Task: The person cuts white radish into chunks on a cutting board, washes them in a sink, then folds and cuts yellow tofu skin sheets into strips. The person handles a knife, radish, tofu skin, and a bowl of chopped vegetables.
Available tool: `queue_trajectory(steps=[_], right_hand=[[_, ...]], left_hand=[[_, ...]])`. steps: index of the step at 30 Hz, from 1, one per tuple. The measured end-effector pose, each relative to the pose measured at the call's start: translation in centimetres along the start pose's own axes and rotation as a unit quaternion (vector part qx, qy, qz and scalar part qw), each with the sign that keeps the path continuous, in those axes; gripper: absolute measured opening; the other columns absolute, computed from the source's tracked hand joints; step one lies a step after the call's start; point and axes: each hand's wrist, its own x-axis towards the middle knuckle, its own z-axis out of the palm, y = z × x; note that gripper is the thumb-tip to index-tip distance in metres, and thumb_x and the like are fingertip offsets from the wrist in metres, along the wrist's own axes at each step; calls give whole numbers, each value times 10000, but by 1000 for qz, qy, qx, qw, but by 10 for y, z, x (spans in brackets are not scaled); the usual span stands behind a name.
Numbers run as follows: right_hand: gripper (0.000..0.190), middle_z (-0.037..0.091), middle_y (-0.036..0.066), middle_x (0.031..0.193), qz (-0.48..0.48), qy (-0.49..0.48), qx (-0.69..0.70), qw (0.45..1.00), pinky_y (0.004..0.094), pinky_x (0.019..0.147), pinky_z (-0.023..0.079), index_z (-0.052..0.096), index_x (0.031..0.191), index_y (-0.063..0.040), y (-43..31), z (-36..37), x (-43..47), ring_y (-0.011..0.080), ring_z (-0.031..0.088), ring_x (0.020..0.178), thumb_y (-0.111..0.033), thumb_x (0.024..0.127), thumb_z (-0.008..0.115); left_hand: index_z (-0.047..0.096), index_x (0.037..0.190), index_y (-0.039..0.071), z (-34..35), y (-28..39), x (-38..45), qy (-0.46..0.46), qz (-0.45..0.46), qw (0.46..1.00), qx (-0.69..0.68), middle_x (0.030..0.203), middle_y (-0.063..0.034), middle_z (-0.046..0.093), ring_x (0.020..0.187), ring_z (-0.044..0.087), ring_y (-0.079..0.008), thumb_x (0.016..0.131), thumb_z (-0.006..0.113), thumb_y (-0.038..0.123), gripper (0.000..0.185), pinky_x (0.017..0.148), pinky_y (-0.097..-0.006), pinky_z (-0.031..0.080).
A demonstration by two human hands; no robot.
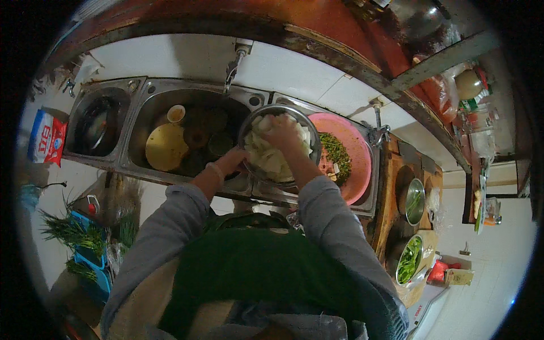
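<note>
A round metal bowl point(314, 146) full of pale, cut vegetable pieces point(270, 159) is held over the divide between two sink basins. My left hand point(236, 160) grips its lower left rim. Inside the bowl, my right hand point(280, 131) lies on the pale pieces, its fingers partly hidden among them; whether it grasps any I cannot tell. Just right of the bowl, and partly behind it, a pink plastic colander point(361, 157) holds chopped green bits point(338, 153).
The large basin point(140, 140) at left holds a yellow round item point(166, 146) and a small cup point(176, 113). Faucets point(231, 72) project from the wall. A wooden counter point(389, 170) at right bears metal bowls with greens point(410, 259). A shelf edge point(340, 59) runs above. Crates point(95, 259) stand lower left.
</note>
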Motion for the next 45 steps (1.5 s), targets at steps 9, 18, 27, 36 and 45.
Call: queue_trajectory(steps=[9,18,27,36,45], right_hand=[[489,425,44,1243,-179,13,-82,980,586,928,241,499,1177,-267,3,-12,-67,371,328,1177,-461,731,551],[524,391,81,1270,-147,-154,-49,976,576,902,294,421,1237,-284,-22,16,-34,302,376,1147,-444,750,534],[526,341,126,1306,-74,28,-116,990,629,837,322,389,1265,-208,-3,-12,-42,330,366,1173,-410,791,497],[690,365,165,1251,20,-7,70,997,475,829,409,337,1273,-123,43,-17,-63,369,421,1097,-410,707,608],[676,500,247,1085,92,-27,362,927,373,825,412,344,1199,20,38,35,-31,353,509,981,-426,751,585]], left_hand=[[535,941,62,9,-5,4,76,-70,982,-160,962,-47,516,924,515,-211,725,534,75,216,742,-427,478],[562,936,45,4,-8,3,52,-75,986,-138,917,-58,569,850,571,-237,722,559,93,220,730,-411,495],[567,847,47,-4,-12,-4,-1,40,997,59,864,-82,588,837,573,-180,665,666,-17,218,727,-342,477],[557,825,35,15,8,-20,35,22,999,-23,865,-75,566,842,562,-199,689,603,-24,155,706,-362,487],[586,904,39,19,12,-11,21,143,956,257,945,-101,574,894,565,-239,686,676,109,246,724,-402,485]])
